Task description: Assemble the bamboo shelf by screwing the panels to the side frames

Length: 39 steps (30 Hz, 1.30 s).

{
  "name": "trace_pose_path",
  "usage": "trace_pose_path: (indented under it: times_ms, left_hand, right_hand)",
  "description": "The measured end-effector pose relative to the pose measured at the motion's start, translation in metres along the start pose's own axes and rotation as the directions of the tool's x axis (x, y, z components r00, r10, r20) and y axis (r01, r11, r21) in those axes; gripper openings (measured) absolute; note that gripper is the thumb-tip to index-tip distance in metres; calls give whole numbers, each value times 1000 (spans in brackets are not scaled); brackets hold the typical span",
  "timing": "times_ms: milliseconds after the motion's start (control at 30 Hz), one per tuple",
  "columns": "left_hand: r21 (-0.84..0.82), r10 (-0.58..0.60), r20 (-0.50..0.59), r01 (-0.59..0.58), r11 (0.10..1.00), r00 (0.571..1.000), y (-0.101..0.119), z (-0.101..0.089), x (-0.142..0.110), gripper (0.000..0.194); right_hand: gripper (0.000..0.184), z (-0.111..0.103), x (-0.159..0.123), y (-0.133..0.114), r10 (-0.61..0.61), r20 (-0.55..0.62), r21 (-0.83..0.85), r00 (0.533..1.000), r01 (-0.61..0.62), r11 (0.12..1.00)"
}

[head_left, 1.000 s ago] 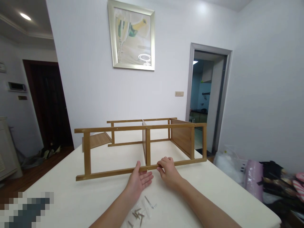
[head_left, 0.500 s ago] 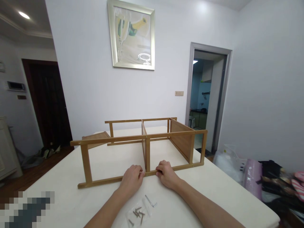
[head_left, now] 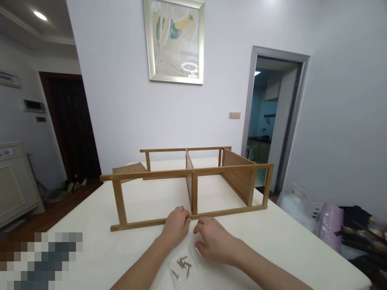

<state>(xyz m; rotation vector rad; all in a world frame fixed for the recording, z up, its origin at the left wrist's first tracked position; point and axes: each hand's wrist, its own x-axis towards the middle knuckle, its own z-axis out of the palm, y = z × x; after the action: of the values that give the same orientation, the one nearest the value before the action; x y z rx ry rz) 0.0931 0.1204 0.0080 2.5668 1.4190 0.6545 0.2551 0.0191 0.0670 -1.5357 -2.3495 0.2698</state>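
A bamboo shelf frame point(head_left: 193, 173) lies on the white table point(head_left: 272, 237), made of thin rails, a middle upright and two side panels. My left hand point(head_left: 177, 227) is curled over the frame's near bottom rail, just left of the middle upright. My right hand point(head_left: 213, 241) has left the rail and hovers low over the table, fingers spread, beside a clear plastic bag point(head_left: 180, 268) holding several dark screws. The metal hex key that lay there is hidden under this hand.
A loose bamboo panel point(head_left: 128, 168) lies at the table's far left. Right of the table sit a clear plastic bag point(head_left: 294, 203), a pink roll point(head_left: 329, 221) and dark clutter. A framed picture point(head_left: 174, 42) hangs on the wall, with a doorway point(head_left: 272, 121) to its right.
My right hand let go of the bottom rail and dropped back toward the screws. My left hand stays on the rail. The view shifted slightly left and up.
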Motion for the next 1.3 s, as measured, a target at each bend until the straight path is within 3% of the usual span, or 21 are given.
trace_pose_path:
  times_ms: [100, 233, 333, 467, 600, 900, 1033, 1200, 1300]
  left_hand:
    - [27, 21, -6, -21, 999, 1000, 1, 0, -1, 20]
    - [62, 45, -7, -44, 997, 999, 4, -1, -3, 20]
    - [33, 68, 7, -69, 997, 998, 4, -3, -4, 18]
    - [-24, 84, 24, -84, 996, 996, 4, -5, -6, 13]
    - [-25, 82, 23, -82, 996, 996, 5, -5, -6, 13]
    - [107, 86, 38, -89, 990, 996, 12, -8, -9, 21]
    - [157, 39, 41, -45, 987, 998, 14, -8, -7, 23]
    - [173, 26, 32, -31, 985, 999, 14, -7, -7, 22]
    - [181, 25, 25, -29, 983, 999, 15, -8, -6, 24]
  right_hand:
    - [21, 5, -19, -10, 29, 19, -33, 999, -28, 999]
    - [13, 30, -41, -7, 107, -93, -7, 990, -108, 994]
    - [19, 51, -45, -2, 154, -210, -1, 966, -157, 988]
    - [22, 64, -40, 0, 139, -263, -147, 955, -182, 972]
    - [22, 59, -38, 0, 123, -233, -166, 965, -164, 973]
    - [11, 23, -24, 5, 157, -36, 93, 987, -153, 984]
    - [10, 17, -17, 3, 165, 64, -3, 984, -165, 986]
    - [20, 27, -8, 6, 84, 39, -210, 996, -74, 975]
    - [21, 33, 1, 13, 35, 22, -239, 999, -29, 971]
